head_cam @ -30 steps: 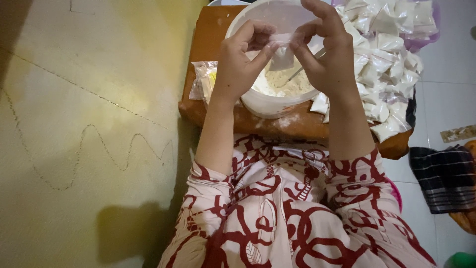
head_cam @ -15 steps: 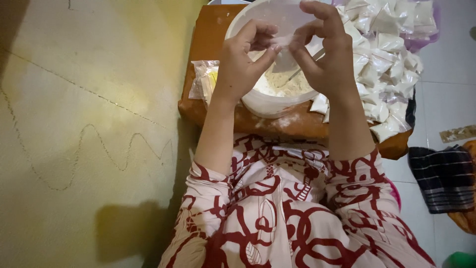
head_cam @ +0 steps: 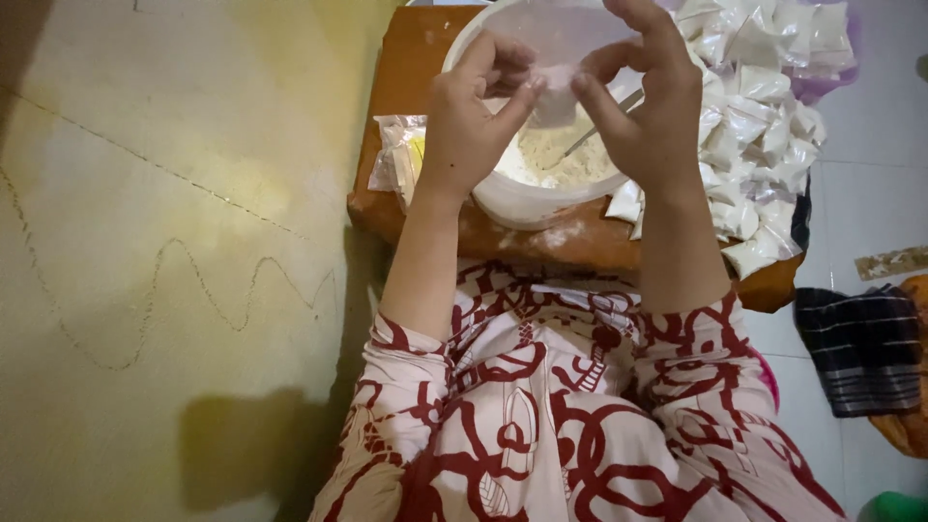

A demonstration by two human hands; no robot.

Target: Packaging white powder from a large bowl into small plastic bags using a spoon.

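Your left hand [head_cam: 471,116] and right hand [head_cam: 646,101] pinch one small clear pouch [head_cam: 555,97] between thumbs and fingers | pouch held above white bowl [head_cam: 512,198] of powder | filled packets [head_cam: 764,116] heaped right of bowl | brown board [head_cam: 425,58] under bowl

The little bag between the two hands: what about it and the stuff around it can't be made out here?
- Small bag, head view: its mouth is covered by the left hand and right hand; sealed or not, unclear.
- White bowl: far rim cut off by the top edge.
- Utensil in the powder: its tip is buried.
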